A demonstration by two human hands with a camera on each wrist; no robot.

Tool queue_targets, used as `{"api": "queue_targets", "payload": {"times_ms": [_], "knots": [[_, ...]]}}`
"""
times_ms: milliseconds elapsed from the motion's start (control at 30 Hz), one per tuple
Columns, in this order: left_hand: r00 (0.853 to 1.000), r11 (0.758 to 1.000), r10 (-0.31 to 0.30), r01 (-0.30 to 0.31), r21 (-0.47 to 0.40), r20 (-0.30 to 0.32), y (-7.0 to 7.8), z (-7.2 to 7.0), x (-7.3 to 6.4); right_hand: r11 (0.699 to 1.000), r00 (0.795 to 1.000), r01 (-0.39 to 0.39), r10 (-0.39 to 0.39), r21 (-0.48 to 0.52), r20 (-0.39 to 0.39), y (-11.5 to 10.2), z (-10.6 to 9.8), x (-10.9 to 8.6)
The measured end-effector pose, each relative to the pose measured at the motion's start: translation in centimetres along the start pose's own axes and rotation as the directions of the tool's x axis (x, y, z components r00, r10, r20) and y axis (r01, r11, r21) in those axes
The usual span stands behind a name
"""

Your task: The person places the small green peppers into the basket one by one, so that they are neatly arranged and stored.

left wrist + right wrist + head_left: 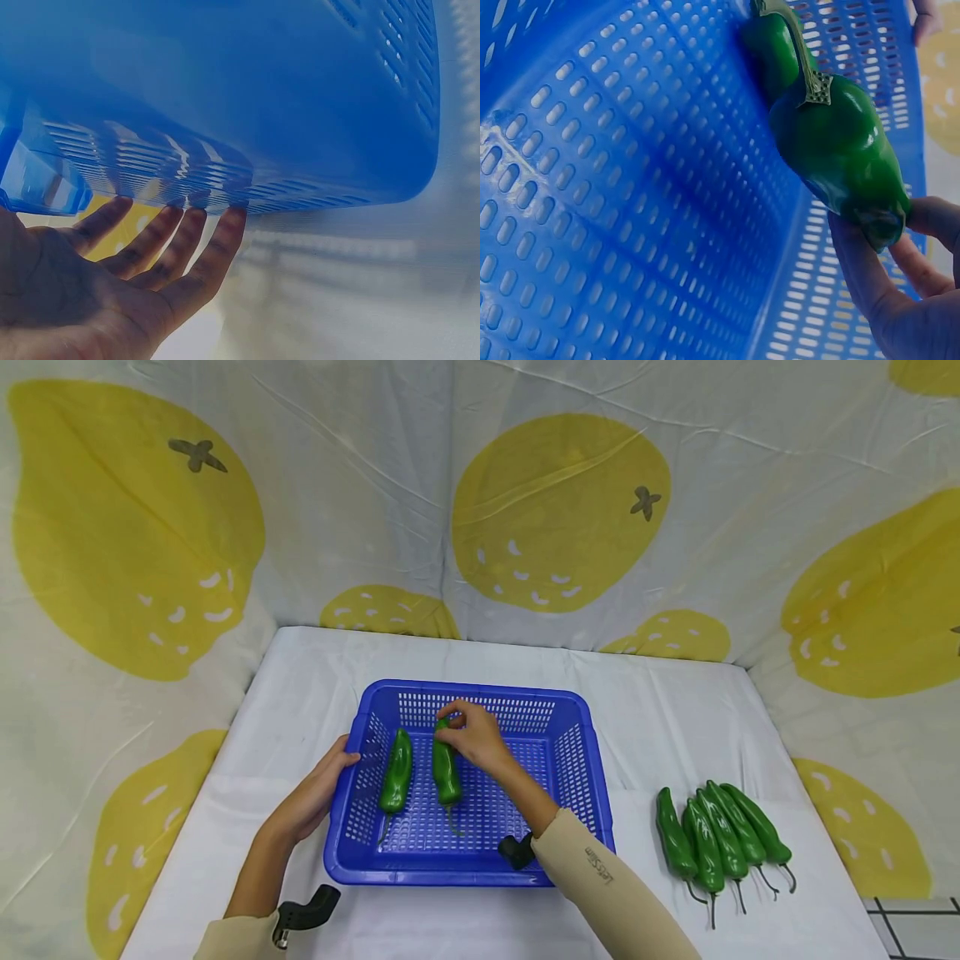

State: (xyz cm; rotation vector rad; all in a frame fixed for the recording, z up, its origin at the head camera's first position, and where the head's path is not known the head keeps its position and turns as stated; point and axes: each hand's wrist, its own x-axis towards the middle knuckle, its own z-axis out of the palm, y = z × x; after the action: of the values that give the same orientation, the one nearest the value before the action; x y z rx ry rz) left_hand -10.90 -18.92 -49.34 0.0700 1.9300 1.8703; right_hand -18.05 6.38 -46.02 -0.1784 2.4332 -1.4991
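My right hand [474, 732] pinches a green pepper [446, 774] by its tip inside the blue plastic basket [592, 760]. Thumb and fingers close round the tip in the right wrist view, and the pepper's stem [799, 45] points away from the hand. A second green pepper [397, 772] lies left of it on the basket floor, its stem toward the near side. My left hand [321, 789] holds the basket's left side, with the thumb at the rim. Its fingers [187, 240] spread against the slotted outer wall in the left wrist view.
Several green peppers [723, 839] lie side by side to the right of the basket, stems toward the near edge. White cloth [637, 718] covers the table. Behind and beside it hangs a curtain [375, 527] printed with lemons.
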Motion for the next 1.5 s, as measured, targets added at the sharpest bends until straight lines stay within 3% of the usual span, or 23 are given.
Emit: {"api": "queue_targets", "payload": {"times_ms": [400, 867, 1500], "knots": [[1.0, 1.0, 0.003, -0.003, 0.007, 0.002, 0.0, -0.1, 0.1, 0.999, 0.998, -0.025, 0.027, -0.033, 0.061, 1.0, 2.1, 0.7], [1.0, 1.0, -0.001, 0.001, 0.002, 0.0, -0.1, -0.1, 0.1, 0.993, 0.993, -0.095, 0.099, 0.072, -0.057, 1.3, 4.4, 1.6], [1.0, 1.0, -0.001, 0.001, 0.011, -0.004, 0.0, -0.1, 0.0, 0.994, 0.996, -0.088, 0.087, -0.061, -0.018, 0.6, 3.0, 0.6]]}}
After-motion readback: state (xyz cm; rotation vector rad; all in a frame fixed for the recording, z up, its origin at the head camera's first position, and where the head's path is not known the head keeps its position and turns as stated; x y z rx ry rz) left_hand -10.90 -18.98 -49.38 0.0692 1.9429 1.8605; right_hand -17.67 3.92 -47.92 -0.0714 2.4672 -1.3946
